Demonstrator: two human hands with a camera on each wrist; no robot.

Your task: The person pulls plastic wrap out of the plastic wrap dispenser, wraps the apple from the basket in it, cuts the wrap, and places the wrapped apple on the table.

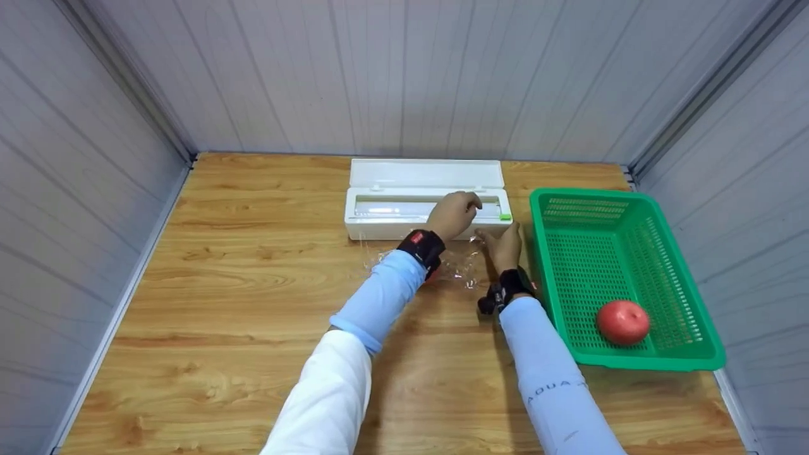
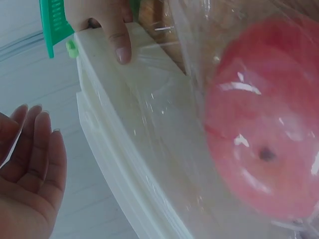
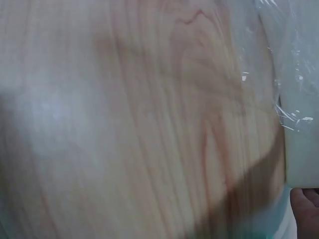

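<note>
Hovering empty, left grip (image 1: 454,213) above dispenser (image 1: 392,221); right grip (image 1: 503,246) clasping its end; red fruit (image 2: 264,124) below left wrist (image 1: 422,248)

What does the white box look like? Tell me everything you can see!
The white box is long and low, and looks like hard plastic. Its lid is open, tipped back. Inside is what looks like a shiny roll; a green piece sits at the front right corner. Clear film lies across its front. It stands on the wooden table, left of the green basket. The right hand holds its right end, thumb on the front; the left hand hangs above it.
</note>
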